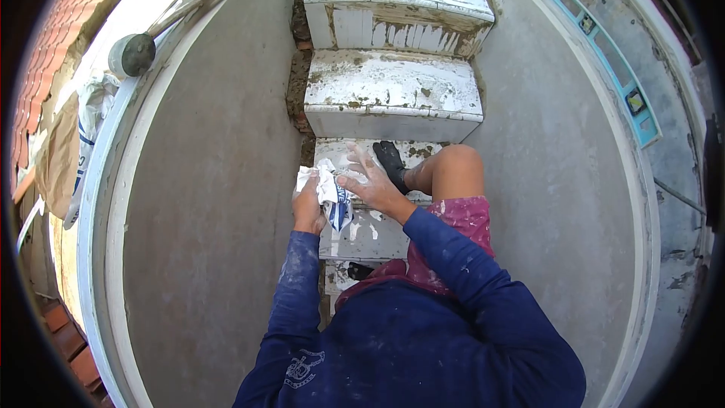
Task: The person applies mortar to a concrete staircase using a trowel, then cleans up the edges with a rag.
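My left hand (pixel 306 206) is closed around a crumpled white bag (pixel 341 211) with blue lettering, its top bunched above my fingers. To the right of the bag is my right hand (pixel 373 183), fingers spread and coated in white powder, the thumb close to the bag's edge. Both hands are over a white tiled step (pixel 370 238) marked with pale smears. My foot in a dark sock (pixel 390 166) rests on the step just beyond my right hand.
Higher tiled steps (pixel 393 83) with mortar smears rise ahead between two grey walls (pixel 211 143). On the right ledge lies a light-blue spirit level (pixel 596 44). A rubber mallet (pixel 133 55) and a brown paper bag (pixel 57 159) are at the left ledge.
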